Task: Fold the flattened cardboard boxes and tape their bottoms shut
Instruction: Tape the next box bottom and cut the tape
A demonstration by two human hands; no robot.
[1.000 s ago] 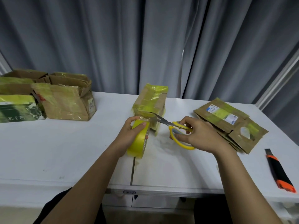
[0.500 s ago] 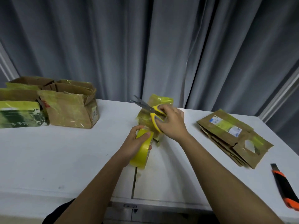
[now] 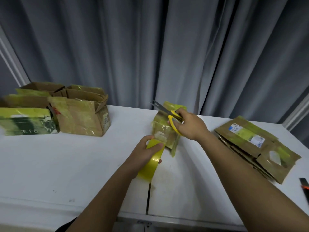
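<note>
A small folded cardboard box (image 3: pixel 164 131), wrapped in yellow tape, stands in the middle of the white table (image 3: pixel 66 164). My left hand (image 3: pixel 147 153) grips a roll of yellow tape (image 3: pixel 151 164) just in front of the box. My right hand (image 3: pixel 189 124) holds yellow-handled scissors (image 3: pixel 168 113) against the box's top, blades pointing up and to the left. A stack of flattened cardboard boxes (image 3: pixel 255 146) lies to the right.
Several folded, taped boxes (image 3: pixel 80 114) and a green printed box (image 3: pixel 26 121) stand at the table's left. An orange and black utility knife (image 3: pixel 305 186) lies at the right edge. Grey curtains hang behind the table.
My right hand has lifted the scissors from in front of the box to its top, blades now pointing up-left. My left hand keeps gripping the tape roll in about the same place.
</note>
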